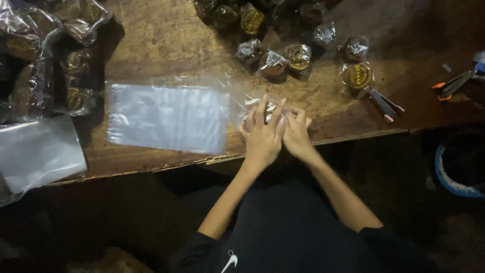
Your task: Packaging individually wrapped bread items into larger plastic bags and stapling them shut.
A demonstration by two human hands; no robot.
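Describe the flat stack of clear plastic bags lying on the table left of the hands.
The stack of clear plastic bags is rectangular, glossy and whitish-translucent, lying flat on the worn wooden table near its front edge. Its edges look aligned, and crinkled film trails from its upper right corner. Neither hand touches the stack; the left hand is nearest.

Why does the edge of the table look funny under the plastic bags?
The wooden table has a front edge that looks chipped and splintered below the stack of clear bags. Otherwise nothing stands out: both the left hand and the right hand hold a small wrapped cake there.
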